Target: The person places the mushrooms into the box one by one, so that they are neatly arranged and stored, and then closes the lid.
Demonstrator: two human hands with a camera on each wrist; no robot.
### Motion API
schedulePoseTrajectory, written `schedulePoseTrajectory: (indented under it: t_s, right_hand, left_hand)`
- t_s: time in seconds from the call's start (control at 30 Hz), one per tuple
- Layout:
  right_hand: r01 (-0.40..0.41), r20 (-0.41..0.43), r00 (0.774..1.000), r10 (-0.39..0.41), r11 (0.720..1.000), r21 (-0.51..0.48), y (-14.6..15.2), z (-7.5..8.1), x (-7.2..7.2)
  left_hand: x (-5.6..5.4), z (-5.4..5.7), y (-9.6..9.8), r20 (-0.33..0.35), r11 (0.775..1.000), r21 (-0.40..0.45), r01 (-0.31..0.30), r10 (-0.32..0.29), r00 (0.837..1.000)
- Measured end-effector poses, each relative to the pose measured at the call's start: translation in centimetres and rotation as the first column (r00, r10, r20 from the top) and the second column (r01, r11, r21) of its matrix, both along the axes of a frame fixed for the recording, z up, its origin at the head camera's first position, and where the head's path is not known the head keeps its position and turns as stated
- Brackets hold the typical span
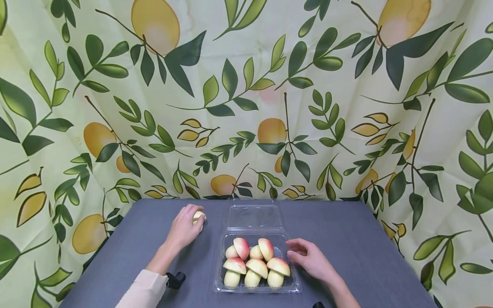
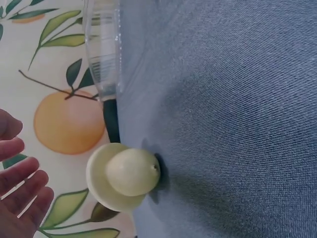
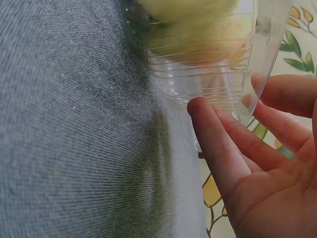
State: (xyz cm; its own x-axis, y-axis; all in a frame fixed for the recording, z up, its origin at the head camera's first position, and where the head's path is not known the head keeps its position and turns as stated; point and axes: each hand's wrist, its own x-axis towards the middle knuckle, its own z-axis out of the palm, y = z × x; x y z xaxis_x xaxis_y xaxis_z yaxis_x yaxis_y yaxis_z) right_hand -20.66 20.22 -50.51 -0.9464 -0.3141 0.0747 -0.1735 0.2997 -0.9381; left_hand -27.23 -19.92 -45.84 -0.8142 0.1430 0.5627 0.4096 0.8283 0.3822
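Note:
At the back left of the table, my left hand [image 1: 185, 226] is beside a pale, mushroom-shaped piece [image 1: 198, 217], partly hidden by the fingers in the head view. The left wrist view shows this cream mushroom [image 2: 132, 172] standing on the cloth, with the spread fingers [image 2: 27, 186] apart from it. My right hand [image 1: 311, 258] is at the right side of a clear plastic box [image 1: 219, 284], its fingers loosely bent and the fingertips right at the wall. Several mushroom-shaped pieces [image 1: 256, 267] with cream stems and red-tinged caps lie inside in two rows.
The box's clear lid [image 1: 254, 216] is folded back towards the rear of the table. A grey-blue cloth [image 1: 346, 231] covers the tabletop. Behind and at both sides hangs a curtain [image 1: 246, 115] printed with fruit and leaves. A black strap piece [image 1: 176, 280] is at the left wrist.

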Motion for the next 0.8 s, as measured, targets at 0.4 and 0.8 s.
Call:
schedulePoseTrajectory:
  t_s: [0.4,0.8]
  right_hand:
    - [0.009,0.005,1.000,-0.009,1.000,-0.003,0.0,0.1,0.1]
    - [0.015,0.012,1.000,-0.015,1.000,0.014,-0.1,0.1,0.0]
  left_hand:
    - [-1.8,-1.0,-0.3,0.171,0.997,0.047,-0.066,0.057,0.984]
    - [-3.0,-2.5,-0.9,0.264,0.987,0.100,-0.130,0.099,0.959]
